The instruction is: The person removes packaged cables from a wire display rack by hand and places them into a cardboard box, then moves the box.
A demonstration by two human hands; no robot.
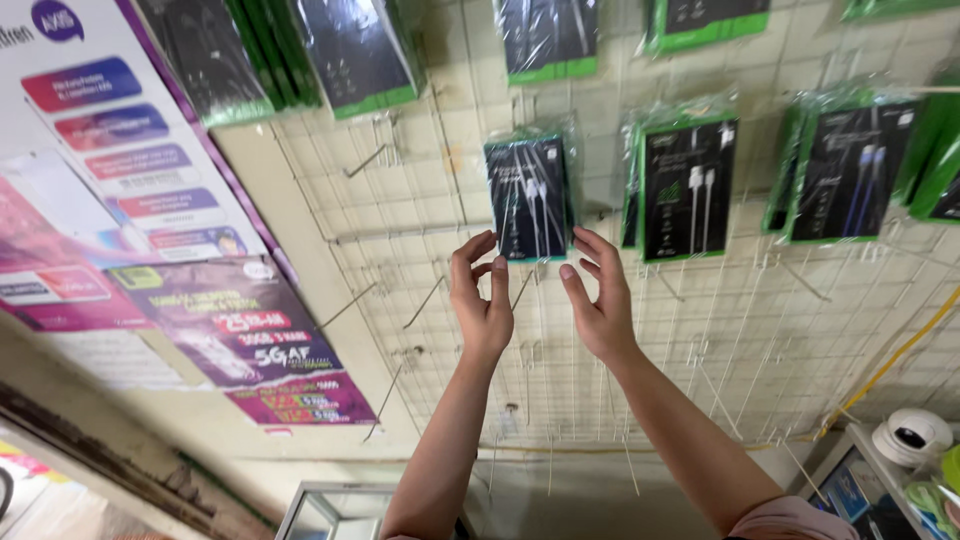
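A black and green cable package (530, 197) in clear plastic hangs on the wire grid wall (440, 190). Both my arms reach up toward it. My left hand (480, 295) is just below its lower left corner, fingers apart and raised, fingertips close to the package edge. My right hand (598, 295) is below its lower right corner, fingers spread, tips near the bottom edge. Neither hand grips the package; whether the fingertips touch it is unclear.
More packaged cables (688, 185) (850, 170) hang to the right and along the top row (350, 50). Bare metal hooks (365, 160) stick out of the grid. Colourful posters (190, 300) cover the left wall. A glass counter (330, 510) and a white dome camera (910, 435) lie below.
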